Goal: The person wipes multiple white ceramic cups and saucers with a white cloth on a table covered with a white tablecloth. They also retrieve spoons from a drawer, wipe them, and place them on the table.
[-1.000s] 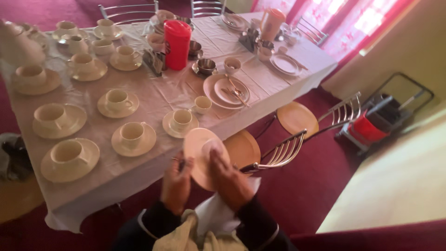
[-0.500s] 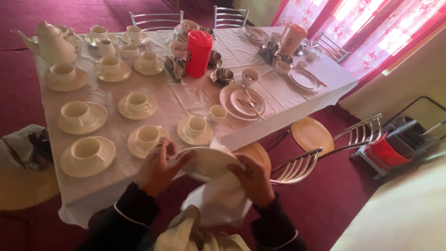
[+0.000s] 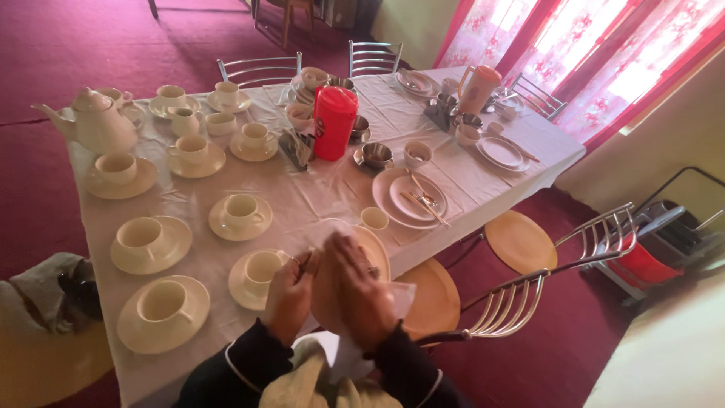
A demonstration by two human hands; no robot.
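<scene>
I hold a cream plate [image 3: 375,253] tilted on edge over the near edge of the table. My left hand [image 3: 290,298] grips its left rim. My right hand [image 3: 356,291] presses a white cloth [image 3: 355,344] against the plate's face and covers most of it. Just left of my hands stands a cream cup on a saucer [image 3: 259,276]. A small cream cup [image 3: 374,219] sits just beyond the plate.
The long table [image 3: 302,193] under a white cloth carries several cups on saucers, a white teapot [image 3: 94,122], a red jug [image 3: 334,122] and a plate with cutlery [image 3: 411,198]. Metal chairs with round wooden seats [image 3: 521,242] stand to the right.
The plate has tipped from lying flat to standing on edge. My right hand has moved from under its right side onto its face with the cloth.
</scene>
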